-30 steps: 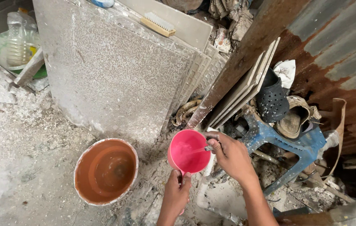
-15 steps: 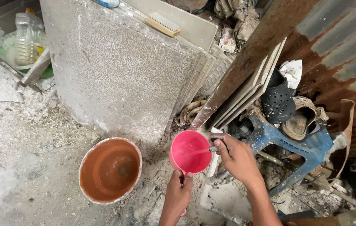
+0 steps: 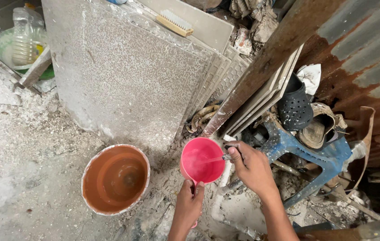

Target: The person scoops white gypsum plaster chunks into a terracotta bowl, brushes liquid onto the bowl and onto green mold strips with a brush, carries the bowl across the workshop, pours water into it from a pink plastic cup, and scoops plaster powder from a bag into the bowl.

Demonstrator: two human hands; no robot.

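My left hand (image 3: 189, 201) grips the handle of a pink plastic dipper (image 3: 202, 159), holding its cup level in front of me. My right hand (image 3: 252, 167) is closed around a small tap (image 3: 228, 156) at the dipper's right rim, on top of a white pipe (image 3: 222, 196) that rises from the ground. A thin stream of water runs from the tap into the dipper. An orange bucket (image 3: 115, 178) with a pale crusted rim stands on the ground to the left of the dipper, with shallow brownish water inside.
Large grey tiles (image 3: 127, 76) lean against the wall behind, a scrub brush (image 3: 174, 22) on top. A rusty beam (image 3: 266, 62) slants across. A broken blue plastic chair (image 3: 310, 156), a black clog (image 3: 294, 107) and rubble crowd the right. Plastic bottles (image 3: 22, 40) stand far left.
The view has shifted slightly, so the bucket and dipper sit a little further right. Both hands keep their hold; water still runs into the dipper.
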